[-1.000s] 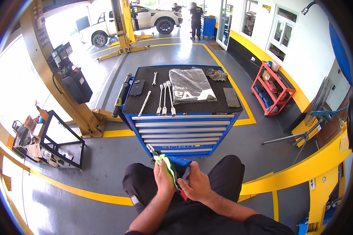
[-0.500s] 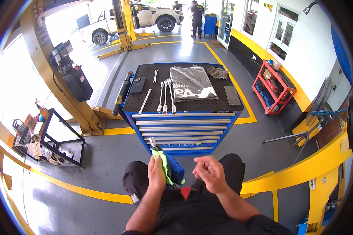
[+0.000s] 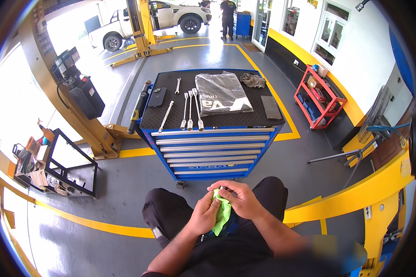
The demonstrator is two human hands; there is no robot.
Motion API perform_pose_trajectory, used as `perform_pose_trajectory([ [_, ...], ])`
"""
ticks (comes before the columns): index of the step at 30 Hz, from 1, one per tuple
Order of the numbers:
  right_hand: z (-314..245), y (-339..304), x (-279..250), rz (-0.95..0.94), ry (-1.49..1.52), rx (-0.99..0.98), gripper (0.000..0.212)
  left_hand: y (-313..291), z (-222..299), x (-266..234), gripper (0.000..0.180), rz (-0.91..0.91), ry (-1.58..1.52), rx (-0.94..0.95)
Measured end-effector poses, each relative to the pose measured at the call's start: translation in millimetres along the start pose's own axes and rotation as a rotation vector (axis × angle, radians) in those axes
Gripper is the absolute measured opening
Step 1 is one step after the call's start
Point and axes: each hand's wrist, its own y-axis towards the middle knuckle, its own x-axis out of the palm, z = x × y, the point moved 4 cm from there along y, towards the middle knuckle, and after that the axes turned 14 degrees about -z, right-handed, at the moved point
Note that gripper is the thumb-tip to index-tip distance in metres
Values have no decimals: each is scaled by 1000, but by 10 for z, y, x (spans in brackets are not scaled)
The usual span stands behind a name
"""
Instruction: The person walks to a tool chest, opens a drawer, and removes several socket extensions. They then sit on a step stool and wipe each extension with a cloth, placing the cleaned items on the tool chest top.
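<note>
Both my hands meet over my lap, in front of the tool cabinet. My left hand point(image 3: 205, 215) is closed on a bright green cloth point(image 3: 223, 213), whose lower part hangs down between my hands. My right hand point(image 3: 241, 199) closes over the cloth's top end, thumb and fingers pressed against it beside my left fingers. Whatever the cloth wraps is hidden by my fingers. Something dark blue point(image 3: 233, 224) shows partly below the cloth. On the cabinet's black mat point(image 3: 171, 117) lie several silver wrenches point(image 3: 190, 111), a small one point(image 3: 178, 86) farther back.
The blue tool cabinet point(image 3: 212, 154) also carries a phone point(image 3: 157, 97), a plastic-wrapped black packet point(image 3: 223, 92), a grey rag point(image 3: 253, 80) and a dark flat case point(image 3: 271, 107). A red cart point(image 3: 320, 104) stands right, a black-framed cart point(image 3: 71, 166) left. A yellow lift arm point(image 3: 351, 203) crosses at right.
My right hand has moved left and closed onto the cloth at my left hand. The metal tool end that stuck up from my left hand is now covered. The view has shifted slightly.
</note>
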Motion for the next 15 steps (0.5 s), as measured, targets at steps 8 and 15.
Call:
perform_pose_trajectory([
  [8,199,-122,-101,210,452,-98,19,-32,79,80,18,-119,180,-128],
  [15,238,-166,-264,259,486,-113,19,-55,322,-4,19,-253,338,-285],
])
